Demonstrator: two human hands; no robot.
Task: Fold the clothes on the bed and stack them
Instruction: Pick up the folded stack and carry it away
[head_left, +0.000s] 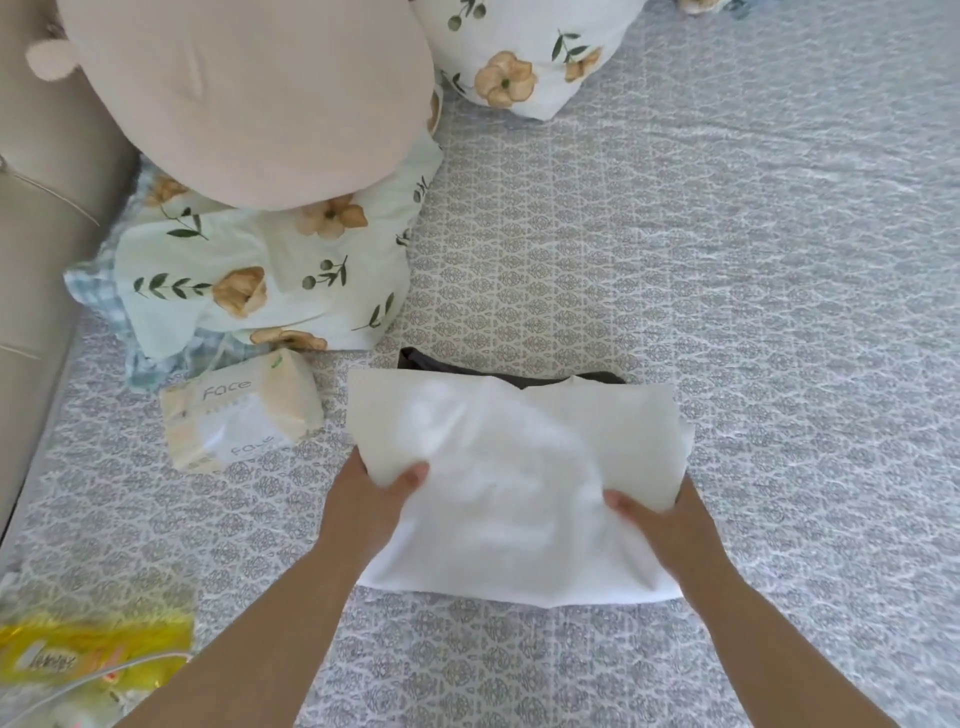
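Note:
A folded white garment (514, 467) is held just above the patterned grey bedsheet (675, 260), in the lower middle of the head view. My left hand (384, 493) grips its left edge, thumb on top and fingers hidden underneath. My right hand (654, 519) grips its right edge the same way. A dark garment (519, 376) lies under the far edge of the white one, only a thin strip of it showing.
A pack of face tissues (239, 415) lies left of the white garment. Floral pillows (270, 270) and a large beige plush cushion (249, 93) sit at the upper left by the headboard. A yellow packet (88, 654) lies at the lower left.

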